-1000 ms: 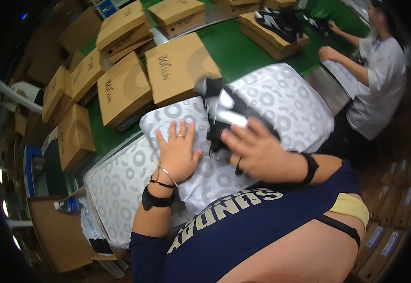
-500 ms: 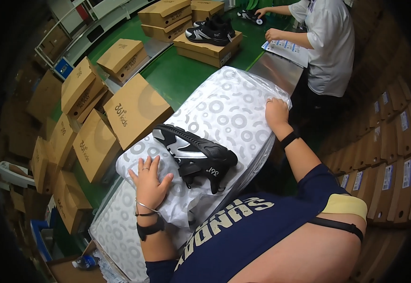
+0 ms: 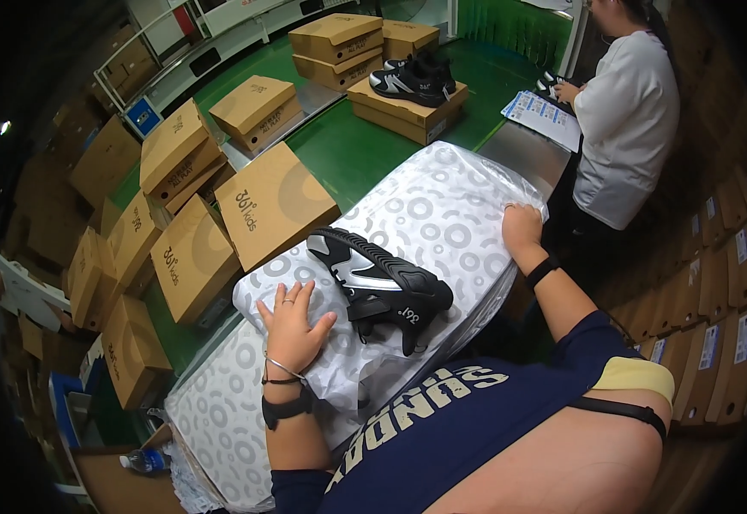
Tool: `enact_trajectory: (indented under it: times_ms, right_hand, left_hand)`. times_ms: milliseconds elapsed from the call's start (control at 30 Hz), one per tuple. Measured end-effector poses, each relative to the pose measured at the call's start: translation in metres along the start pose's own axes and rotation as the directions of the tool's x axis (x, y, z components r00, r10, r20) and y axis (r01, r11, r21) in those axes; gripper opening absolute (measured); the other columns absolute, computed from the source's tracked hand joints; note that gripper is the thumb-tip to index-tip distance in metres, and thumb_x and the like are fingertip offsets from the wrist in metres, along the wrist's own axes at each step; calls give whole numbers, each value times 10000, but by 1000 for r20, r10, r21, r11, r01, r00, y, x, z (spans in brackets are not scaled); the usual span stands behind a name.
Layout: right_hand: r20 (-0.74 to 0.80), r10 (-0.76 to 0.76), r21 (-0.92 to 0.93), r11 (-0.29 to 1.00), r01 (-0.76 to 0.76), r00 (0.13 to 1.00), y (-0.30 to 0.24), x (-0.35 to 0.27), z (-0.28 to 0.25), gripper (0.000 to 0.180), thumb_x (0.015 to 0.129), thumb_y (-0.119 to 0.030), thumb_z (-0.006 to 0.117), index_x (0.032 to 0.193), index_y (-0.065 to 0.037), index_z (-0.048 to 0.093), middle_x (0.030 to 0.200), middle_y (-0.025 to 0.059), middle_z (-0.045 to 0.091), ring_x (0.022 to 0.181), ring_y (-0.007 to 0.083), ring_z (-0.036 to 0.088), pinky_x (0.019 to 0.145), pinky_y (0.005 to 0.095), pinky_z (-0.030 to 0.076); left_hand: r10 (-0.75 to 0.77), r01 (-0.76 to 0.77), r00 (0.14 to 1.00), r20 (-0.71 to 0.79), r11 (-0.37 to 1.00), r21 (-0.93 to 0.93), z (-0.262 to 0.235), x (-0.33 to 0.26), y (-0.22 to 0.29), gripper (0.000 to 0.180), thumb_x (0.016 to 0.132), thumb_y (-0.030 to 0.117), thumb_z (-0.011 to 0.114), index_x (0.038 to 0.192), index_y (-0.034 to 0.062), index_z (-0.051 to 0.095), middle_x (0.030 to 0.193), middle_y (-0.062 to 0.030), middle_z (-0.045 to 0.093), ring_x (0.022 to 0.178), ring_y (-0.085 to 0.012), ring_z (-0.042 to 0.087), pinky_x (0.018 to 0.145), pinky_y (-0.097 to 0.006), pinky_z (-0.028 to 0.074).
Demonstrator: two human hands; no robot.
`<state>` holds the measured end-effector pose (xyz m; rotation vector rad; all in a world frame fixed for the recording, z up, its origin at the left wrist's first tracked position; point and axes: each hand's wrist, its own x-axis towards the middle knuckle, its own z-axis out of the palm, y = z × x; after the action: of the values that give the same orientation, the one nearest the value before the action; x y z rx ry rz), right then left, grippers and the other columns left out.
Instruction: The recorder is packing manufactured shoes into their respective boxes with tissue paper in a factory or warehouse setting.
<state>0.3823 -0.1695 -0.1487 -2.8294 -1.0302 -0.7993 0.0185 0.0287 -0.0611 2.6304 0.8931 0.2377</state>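
A stack of white wrapping paper (image 3: 442,182) with grey ring prints lies in front of me. On it rests a black and silver sneaker (image 3: 382,283) on its side, sole facing away. To its left is a bundle (image 3: 258,287) of the same paper, its contents hidden. My left hand (image 3: 296,325) lies on this bundle with fingers spread, close to the shoe and apart from it. At the far right corner of the stack, my right hand (image 3: 522,228) has its fingers curled over the edge of the paper, gripping it.
Brown shoe boxes (image 3: 275,206) stand along the green conveyor at left. A pair of sneakers (image 3: 412,81) tops another box (image 3: 408,114) at the back. A co-worker (image 3: 626,128) stands at far right by a printed sheet (image 3: 545,120). More boxes (image 3: 708,343) line the right side.
My view has shifted, so the scene sits lower and further right. Both my hands keep their places on the paper. The co-worker's arms have drawn in around a shoe.
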Motion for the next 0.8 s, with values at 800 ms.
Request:
enact_trajectory:
  times_ms: [800]
  right_hand:
    - [-565, -794, 216, 122, 969, 226, -134, -52, -233, 112, 652, -153, 509, 640, -49, 550, 712, 56, 555, 744, 205, 546, 964, 504, 246]
  left_hand:
    - [-144, 116, 982, 122, -50, -992, -46, -18, 54, 834, 802, 525, 487, 1377, 138, 22, 1209, -157, 389, 1064, -251, 443, 853, -383, 392]
